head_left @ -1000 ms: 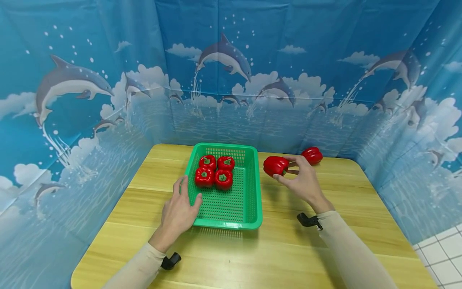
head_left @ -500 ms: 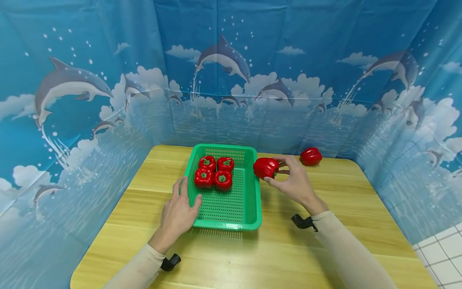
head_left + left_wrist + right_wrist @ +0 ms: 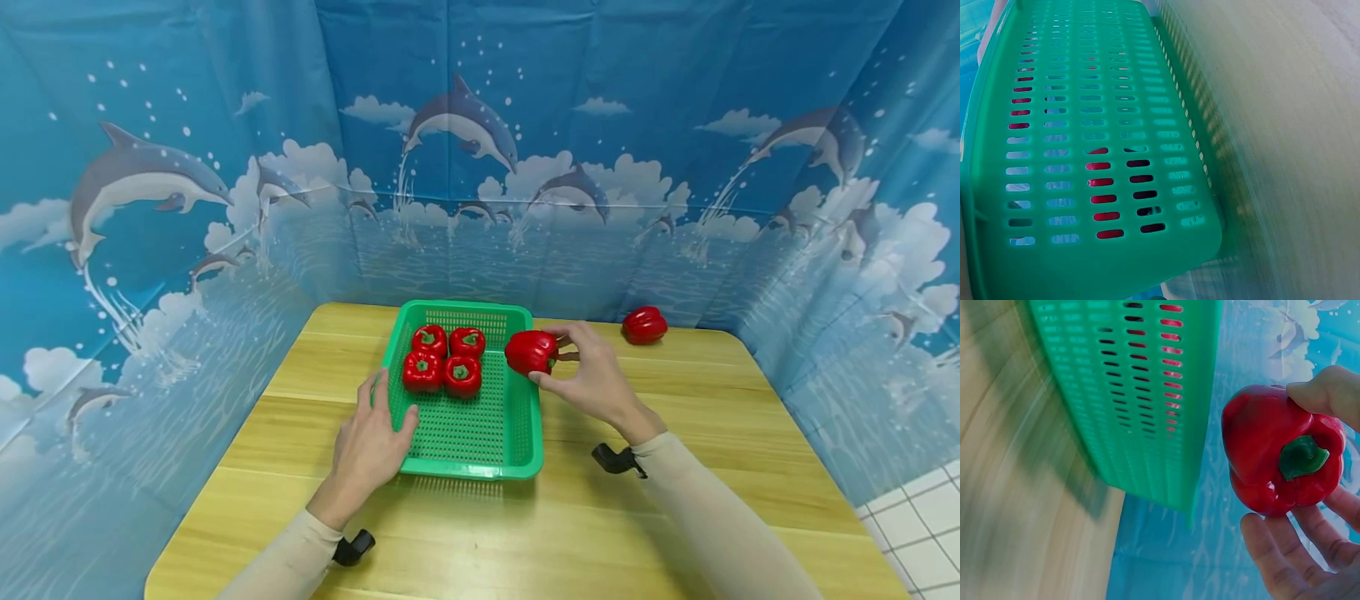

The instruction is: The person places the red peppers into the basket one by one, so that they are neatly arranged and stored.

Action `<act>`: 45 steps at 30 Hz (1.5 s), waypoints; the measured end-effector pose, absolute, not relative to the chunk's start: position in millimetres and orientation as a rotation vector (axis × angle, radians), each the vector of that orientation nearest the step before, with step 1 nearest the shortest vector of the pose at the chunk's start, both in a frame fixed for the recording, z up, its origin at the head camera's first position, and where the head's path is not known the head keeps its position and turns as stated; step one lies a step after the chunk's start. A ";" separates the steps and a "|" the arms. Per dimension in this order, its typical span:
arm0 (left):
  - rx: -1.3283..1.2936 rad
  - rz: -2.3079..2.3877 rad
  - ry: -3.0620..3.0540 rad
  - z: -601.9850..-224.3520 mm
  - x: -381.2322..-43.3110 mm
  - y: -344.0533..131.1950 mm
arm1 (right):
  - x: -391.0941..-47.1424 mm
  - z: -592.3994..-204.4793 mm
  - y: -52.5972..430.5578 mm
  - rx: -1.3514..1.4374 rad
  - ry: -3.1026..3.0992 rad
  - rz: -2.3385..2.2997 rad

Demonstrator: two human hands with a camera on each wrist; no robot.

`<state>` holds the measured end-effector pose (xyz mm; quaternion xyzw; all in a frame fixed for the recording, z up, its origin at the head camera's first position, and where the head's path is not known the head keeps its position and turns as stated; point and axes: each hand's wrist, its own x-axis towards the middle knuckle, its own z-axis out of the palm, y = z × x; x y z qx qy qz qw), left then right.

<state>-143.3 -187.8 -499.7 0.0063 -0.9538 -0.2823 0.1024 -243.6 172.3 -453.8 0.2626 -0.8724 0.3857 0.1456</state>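
Observation:
My right hand [image 3: 596, 379] grips a red bell pepper [image 3: 531, 352] between thumb and fingers, lying sideways above the right rim of a green plastic basket [image 3: 486, 471]. In the right wrist view this bell pepper [image 3: 1272, 444] shows its green stem facing the palm. My left hand [image 3: 372, 442] rests at the basket's left rim with spread fingers, holding nothing. Inside the basket, several red bell peppers [image 3: 422, 372] stand together at the back left, stems up. The left wrist view shows the slotted basket wall [image 3: 1072, 269], with red patches visible through the slots.
One more red bell pepper [image 3: 644, 325] lies on the wooden table [image 3: 480, 542] near its back right edge. A blue curtain with dolphins [image 3: 480, 242] hangs behind and along the sides of the table. White tiles [image 3: 911, 508] appear at the lower right.
My right hand has carried the bell pepper leftward, from beside the basket to over its right rim. My left hand keeps its place at the left rim.

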 end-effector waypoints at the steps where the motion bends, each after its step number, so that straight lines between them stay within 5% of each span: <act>1: 0.019 -0.834 -2.815 -499.6 -143.0 -187.7 | -243.2 -452.5 170.5 0.762 -2.511 1.110; 45: 0.069 -0.902 -2.813 -497.8 -141.6 -186.2 | -237.8 -417.1 93.6 1.069 -2.515 1.227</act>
